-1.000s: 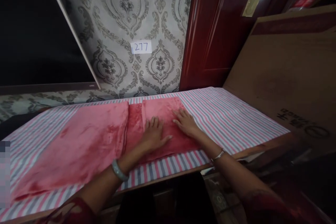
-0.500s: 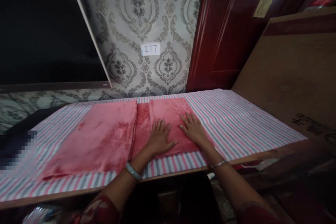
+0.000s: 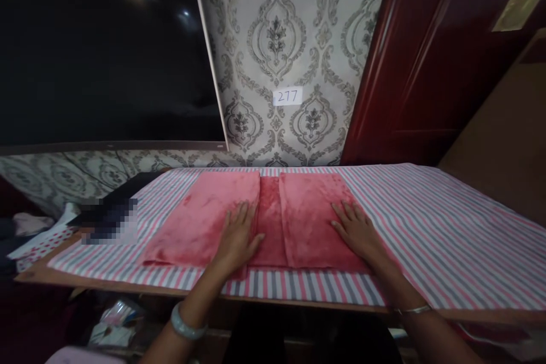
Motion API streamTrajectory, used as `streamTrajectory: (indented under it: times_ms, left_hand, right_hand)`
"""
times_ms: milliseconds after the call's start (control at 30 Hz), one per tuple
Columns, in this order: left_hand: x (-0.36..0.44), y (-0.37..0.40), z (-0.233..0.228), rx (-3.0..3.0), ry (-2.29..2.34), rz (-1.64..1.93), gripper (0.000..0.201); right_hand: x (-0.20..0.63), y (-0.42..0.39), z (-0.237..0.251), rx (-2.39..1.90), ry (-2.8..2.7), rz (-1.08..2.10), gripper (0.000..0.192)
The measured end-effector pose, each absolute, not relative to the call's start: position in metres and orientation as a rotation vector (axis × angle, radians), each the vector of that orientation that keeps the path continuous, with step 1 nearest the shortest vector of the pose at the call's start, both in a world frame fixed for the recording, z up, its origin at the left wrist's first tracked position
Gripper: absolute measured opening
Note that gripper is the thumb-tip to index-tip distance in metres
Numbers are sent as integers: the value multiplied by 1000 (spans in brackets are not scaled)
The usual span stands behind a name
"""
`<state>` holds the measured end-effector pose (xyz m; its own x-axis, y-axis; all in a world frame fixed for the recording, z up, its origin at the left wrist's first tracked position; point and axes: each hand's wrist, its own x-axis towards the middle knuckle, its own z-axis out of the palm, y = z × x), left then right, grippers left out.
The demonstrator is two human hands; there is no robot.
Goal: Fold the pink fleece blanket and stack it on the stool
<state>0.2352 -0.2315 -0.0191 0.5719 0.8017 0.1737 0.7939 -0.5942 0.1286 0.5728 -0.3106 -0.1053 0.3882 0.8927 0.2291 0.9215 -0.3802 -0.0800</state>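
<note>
The towel [image 3: 264, 219] under my left hand [image 3: 237, 234] and right hand [image 3: 357, 232] is a soft pink-red, deeper red in the strip down its middle. At six o'clock from it, and out toward three, the tablecloth [image 3: 426, 227] runs in pink, grey and white stripes. On my left wrist sits a pale green bangle [image 3: 186, 327]; on my right, a thin silver bracelet [image 3: 413, 310]. At twelve o'clock the wallpaper [image 3: 281, 51] is light grey with darker damask medallions, and a white label [image 3: 287, 96] on it carries blue handwriting. At two o'clock the door [image 3: 426, 57] is glossy dark red; at ten o'clock the screen [image 3: 102, 51] is black.
</note>
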Motion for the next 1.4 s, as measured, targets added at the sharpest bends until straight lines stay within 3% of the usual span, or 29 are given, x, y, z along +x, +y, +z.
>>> streamTrajectory:
  times_ms: [133, 300, 667, 833, 1400]
  left_hand:
    - [227, -219, -34, 2707, 1571, 55, 78]
    - [232, -222, -45, 2700, 1602, -20, 79]
    - [240, -187, -25, 2675, 1554, 205, 73]
    - [258, -176, -40, 2719, 1587, 58, 79]
    - [256, -175, -55, 2809, 1603, 202, 77]
  right_hand:
    - [572, -310, -104, -2450, -1619, -215, 64]
    - [571, -311, -100, -2474, -1622, -194, 63]
    - [572, -312, -104, -2443, -1620, -234, 61]
    - [572, -312, -103, -2426, -1620, -223, 61]
    - [566, -312, -96, -2419, -1595, -136, 60]
